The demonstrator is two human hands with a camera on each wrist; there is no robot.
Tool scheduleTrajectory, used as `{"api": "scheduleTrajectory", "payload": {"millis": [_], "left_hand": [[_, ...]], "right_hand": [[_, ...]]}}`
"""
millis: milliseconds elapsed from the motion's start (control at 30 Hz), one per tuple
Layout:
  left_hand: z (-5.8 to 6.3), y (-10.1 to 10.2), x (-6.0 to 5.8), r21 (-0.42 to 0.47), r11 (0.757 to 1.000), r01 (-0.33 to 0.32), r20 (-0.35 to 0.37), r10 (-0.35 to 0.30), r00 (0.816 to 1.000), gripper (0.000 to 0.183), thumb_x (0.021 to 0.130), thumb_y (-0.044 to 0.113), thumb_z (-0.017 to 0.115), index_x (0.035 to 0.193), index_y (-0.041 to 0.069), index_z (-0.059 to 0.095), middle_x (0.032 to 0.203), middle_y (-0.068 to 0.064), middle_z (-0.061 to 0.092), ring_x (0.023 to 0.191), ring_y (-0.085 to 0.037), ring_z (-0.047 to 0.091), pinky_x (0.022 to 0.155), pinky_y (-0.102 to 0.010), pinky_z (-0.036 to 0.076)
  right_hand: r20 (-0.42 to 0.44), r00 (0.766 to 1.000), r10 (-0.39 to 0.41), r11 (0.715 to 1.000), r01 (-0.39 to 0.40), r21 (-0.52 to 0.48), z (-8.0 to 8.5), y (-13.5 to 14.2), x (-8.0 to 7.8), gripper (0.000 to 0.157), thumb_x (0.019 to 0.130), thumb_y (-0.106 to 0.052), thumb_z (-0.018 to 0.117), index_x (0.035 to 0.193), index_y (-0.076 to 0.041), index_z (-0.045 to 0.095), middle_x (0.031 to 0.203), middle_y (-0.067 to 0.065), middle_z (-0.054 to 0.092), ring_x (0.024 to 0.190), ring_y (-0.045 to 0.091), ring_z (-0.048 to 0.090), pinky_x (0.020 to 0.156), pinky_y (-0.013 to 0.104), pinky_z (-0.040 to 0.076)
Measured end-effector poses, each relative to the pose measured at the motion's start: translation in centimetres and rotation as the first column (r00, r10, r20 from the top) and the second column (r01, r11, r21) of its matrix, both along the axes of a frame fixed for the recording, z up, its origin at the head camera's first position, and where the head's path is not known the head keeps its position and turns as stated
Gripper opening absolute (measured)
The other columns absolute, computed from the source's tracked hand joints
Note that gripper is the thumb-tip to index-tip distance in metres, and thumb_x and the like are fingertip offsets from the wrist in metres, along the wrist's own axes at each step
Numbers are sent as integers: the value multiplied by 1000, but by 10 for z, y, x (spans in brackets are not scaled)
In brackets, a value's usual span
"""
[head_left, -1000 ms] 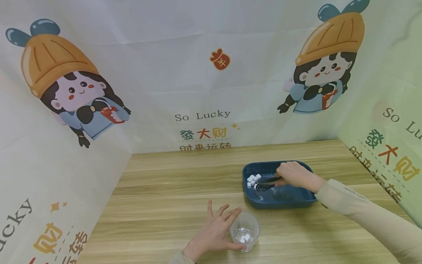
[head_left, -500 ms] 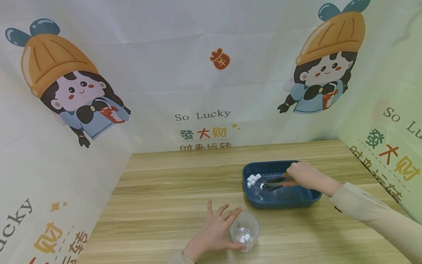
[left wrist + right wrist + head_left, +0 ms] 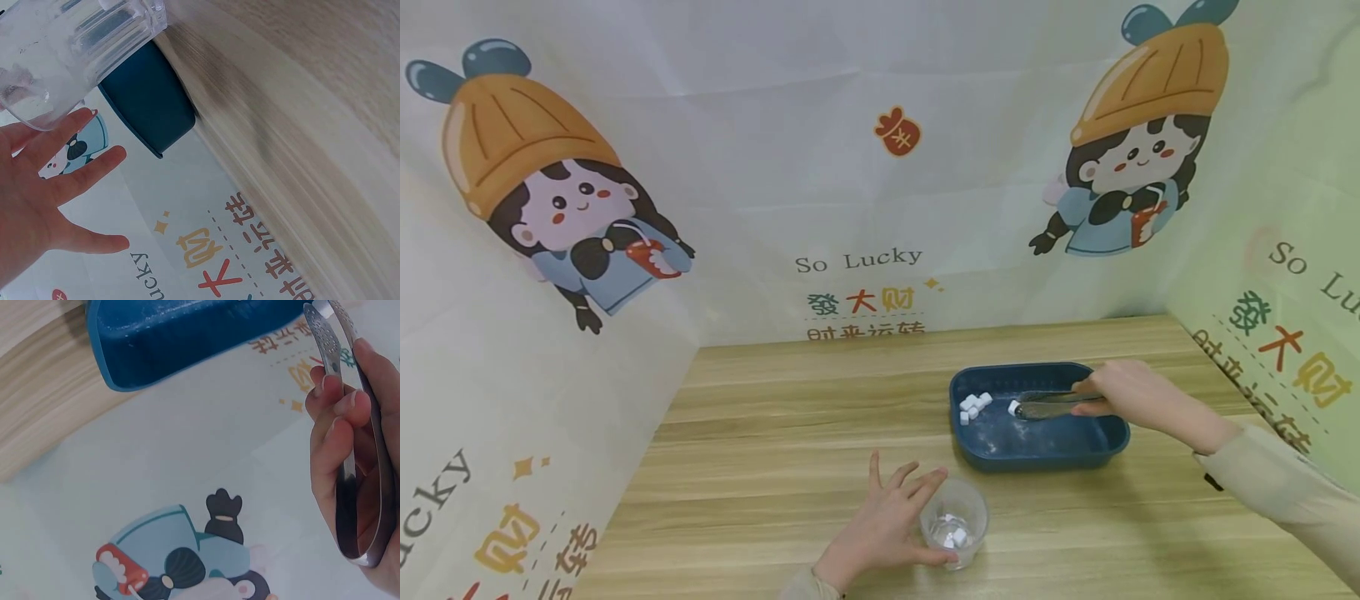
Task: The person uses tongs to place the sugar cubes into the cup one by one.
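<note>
My right hand point(image 3: 1131, 393) grips metal tongs point(image 3: 1056, 406) over the blue tray point(image 3: 1037, 458). A white cube point(image 3: 1014, 408) is pinched at the tong tips; the right wrist view shows perforated tips point(image 3: 324, 337) with part of a white piece between them. At the tray's left end lies a small pile of white cubes point(image 3: 972, 407). My left hand point(image 3: 883, 521) holds a clear cup point(image 3: 973, 504) between thumb and index finger, its other fingers spread. Several white cubes point(image 3: 956, 537) lie in the cup's bottom. In the left wrist view the clear cup point(image 3: 62, 56) shows ridged sides.
Tray and cup stand on a wood-grain table point(image 3: 790, 417), the cup nearer the front. Behind and at both sides hangs a white printed cloth point(image 3: 760, 167) with cartoon figures and lettering.
My right hand has moved right and the tongs have drawn a white cube away from the pile, raising it slightly. The left hand and cup have stayed in place.
</note>
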State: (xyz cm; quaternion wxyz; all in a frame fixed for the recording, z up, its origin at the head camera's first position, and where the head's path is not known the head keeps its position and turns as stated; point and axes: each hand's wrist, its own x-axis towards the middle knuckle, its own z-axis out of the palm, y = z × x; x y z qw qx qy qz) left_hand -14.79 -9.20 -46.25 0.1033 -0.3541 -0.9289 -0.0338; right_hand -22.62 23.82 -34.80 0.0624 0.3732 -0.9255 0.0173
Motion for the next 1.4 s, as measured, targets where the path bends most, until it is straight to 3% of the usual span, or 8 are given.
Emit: {"api": "scheduleTrajectory", "payload": {"millis": [433, 833, 1100, 1267, 1400], "left_hand": [[-4, 0, -1, 11, 1000, 8, -18, -8, 1000, 92, 64, 75, 53, 134, 17, 38, 131, 7, 50, 120, -26, 46, 94, -71, 17], [-1, 1, 0, 11, 1000, 1, -11, -1, 1000, 92, 63, 74, 54, 134, 17, 38, 131, 7, 50, 120, -26, 46, 94, -71, 16], [-2, 0, 0, 10, 1000, -1, -17, 1, 1000, 92, 64, 74, 54, 134, 17, 39, 130, 7, 50, 120, -26, 46, 95, -71, 16], [-3, 0, -1, 18, 1000, 2, -18, -2, 1000, 92, 63, 74, 54, 134, 17, 39, 130, 7, 50, 120, -26, 46, 94, -71, 15], [-3, 0, 0, 17, 1000, 3, -14, -3, 1000, 92, 63, 74, 54, 134, 18, 38, 130, 7, 50, 121, -26, 45, 94, -71, 15]], "right_hand": [[21, 1000, -22, 998, 23, -53, 14, 16, 23, 28, 75, -29, 67, 90, -5, 71, 75, 2, 70, 47, 1, 52, 43, 17, 39], [-7, 1000, 8, 997, -8, -75, 31, 13, 53, 31, 75, -35, 66, 90, -8, 72, 75, -1, 71, 41, -10, 33, 39, 14, 26], [-28, 998, 56, 997, -57, -58, 39, 2, 66, 34, 75, -40, 63, 90, -10, 72, 75, -1, 71, 49, -3, 52, 39, 15, 34], [-27, 996, 86, 995, -87, -39, 40, -7, 69, 35, 76, -42, 61, 91, -11, 72, 73, -4, 70, 52, 1, 56, 41, 17, 37], [34, 996, 86, 996, -85, -24, 40, -16, 70, 36, 78, -42, 59, 94, -12, 71, 71, -8, 68, 50, -4, 51, 42, 16, 36]]}}
